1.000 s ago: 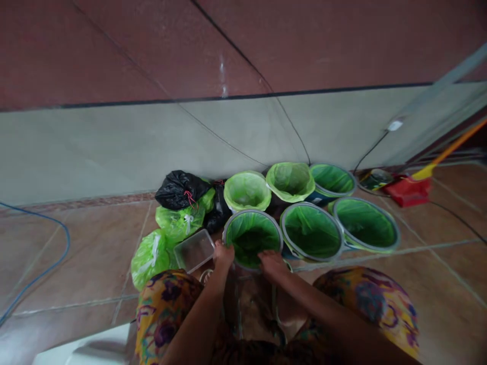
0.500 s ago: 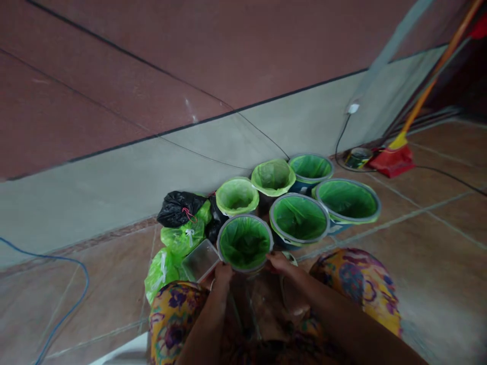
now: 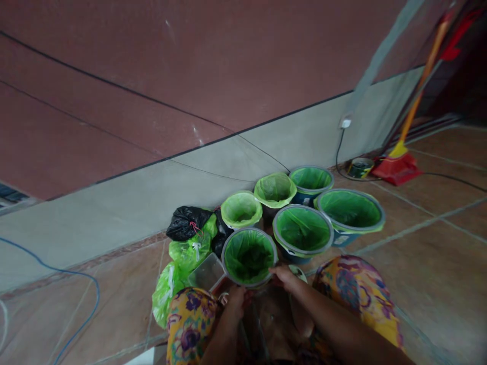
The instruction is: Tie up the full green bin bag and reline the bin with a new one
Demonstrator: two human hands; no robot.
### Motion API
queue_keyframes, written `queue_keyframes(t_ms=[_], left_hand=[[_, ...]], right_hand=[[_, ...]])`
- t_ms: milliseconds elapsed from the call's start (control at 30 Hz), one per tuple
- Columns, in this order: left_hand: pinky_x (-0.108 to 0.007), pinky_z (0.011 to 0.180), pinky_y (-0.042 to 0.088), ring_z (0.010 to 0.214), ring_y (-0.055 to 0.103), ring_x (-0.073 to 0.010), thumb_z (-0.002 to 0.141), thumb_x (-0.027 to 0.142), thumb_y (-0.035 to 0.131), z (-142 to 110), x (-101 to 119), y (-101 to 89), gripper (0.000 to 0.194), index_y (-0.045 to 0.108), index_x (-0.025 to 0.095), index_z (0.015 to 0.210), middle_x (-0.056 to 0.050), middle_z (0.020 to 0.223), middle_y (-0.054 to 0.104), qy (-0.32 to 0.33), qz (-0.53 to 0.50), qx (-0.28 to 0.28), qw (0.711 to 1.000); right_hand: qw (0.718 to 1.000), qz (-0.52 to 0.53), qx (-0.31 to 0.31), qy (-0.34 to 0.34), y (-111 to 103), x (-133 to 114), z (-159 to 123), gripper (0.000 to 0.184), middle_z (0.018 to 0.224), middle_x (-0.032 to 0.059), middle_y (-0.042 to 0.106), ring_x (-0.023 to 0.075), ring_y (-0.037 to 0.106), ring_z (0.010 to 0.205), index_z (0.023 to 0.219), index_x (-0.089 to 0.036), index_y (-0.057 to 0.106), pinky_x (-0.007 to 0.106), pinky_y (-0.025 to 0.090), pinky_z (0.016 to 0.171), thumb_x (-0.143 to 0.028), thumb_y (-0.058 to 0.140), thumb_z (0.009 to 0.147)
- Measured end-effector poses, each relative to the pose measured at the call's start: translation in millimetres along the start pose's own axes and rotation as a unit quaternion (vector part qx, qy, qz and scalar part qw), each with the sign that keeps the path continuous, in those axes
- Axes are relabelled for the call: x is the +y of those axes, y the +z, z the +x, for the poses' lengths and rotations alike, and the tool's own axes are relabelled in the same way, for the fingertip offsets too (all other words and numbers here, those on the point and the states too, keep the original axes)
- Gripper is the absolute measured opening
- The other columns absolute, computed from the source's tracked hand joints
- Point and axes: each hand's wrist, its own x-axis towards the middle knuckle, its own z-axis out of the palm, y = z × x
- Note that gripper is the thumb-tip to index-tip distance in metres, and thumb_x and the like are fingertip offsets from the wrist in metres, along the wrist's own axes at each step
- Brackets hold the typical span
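I crouch over a cluster of several bins lined with green bags. The nearest bin [image 3: 249, 256] stands right in front of my knees. My right hand [image 3: 284, 276] rests on its near rim at the right, fingers curled on the edge. My left hand [image 3: 236, 296] is just below the near rim, fingers closed on something I cannot make out. A clear plastic container [image 3: 207, 274] lies to the left of the bin.
Tied green bags [image 3: 188, 251] and a black bag [image 3: 186, 222] sit left of the bins by the grey wall. A blue cable [image 3: 81, 284] crosses the tiled floor at left. A red dustpan [image 3: 397, 167] with a broom and a small tin [image 3: 359, 166] stand at right.
The view swung left and up. My left hand dropped from the bin's left rim to below its near edge. My right hand stayed on the rim.
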Motion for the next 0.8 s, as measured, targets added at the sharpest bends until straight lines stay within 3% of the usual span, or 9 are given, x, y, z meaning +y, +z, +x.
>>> queue_keyframes(t_ms=[233,367,567,800], left_hand=[[-0.025,0.062,0.051,0.069,0.068,-0.0147,0.091,0.027,0.056,1.2,-3.9,1.4,0.007,0.059,0.021,0.09,0.0,0.075,0.067,0.002,0.003,0.011,1.0],[-0.023,0.058,0.048,0.065,0.066,-0.0136,0.089,0.021,0.056,0.8,-6.8,0.1,0.005,0.061,0.019,0.088,-0.001,0.077,0.068,0.007,0.002,0.006,1.0],[-0.025,0.059,0.049,0.068,0.067,-0.0147,0.084,0.011,0.054,2.0,-11.2,0.6,0.01,0.06,0.019,0.079,-0.003,0.079,0.07,0.007,0.013,0.003,1.0],[-0.028,0.063,0.051,0.074,0.069,-0.0176,0.083,0.016,0.057,4.0,-13.6,2.6,0.008,0.063,0.018,0.078,-0.005,0.082,0.071,0.019,0.032,-0.008,0.999]], right_hand=[[0.999,0.033,0.016,0.029,-4.5,6.1,1.1,0.015,0.053,-0.0051,0.054,0.0083,0.05,0.046,0.07,-0.017,0.057,0.019,0.043,0.049,-0.013,0.068,0.081],[0.998,0.052,0.023,0.036,-4.2,1.3,0.6,0.013,0.054,-0.0036,0.056,0.0086,0.052,0.045,0.07,-0.017,0.058,0.019,0.045,0.047,-0.01,0.065,0.08],[0.994,0.087,0.037,0.05,-6.9,-7.1,0.9,0.024,0.05,-0.003,0.052,0.0077,0.051,0.043,0.06,-0.018,0.049,0.017,0.046,0.049,-0.004,0.054,0.078],[0.995,0.088,0.027,0.042,-8.5,-5.2,0.3,0.026,0.05,-0.0042,0.05,0.0077,0.05,0.044,0.06,-0.019,0.048,0.017,0.044,0.05,-0.002,0.054,0.079]])
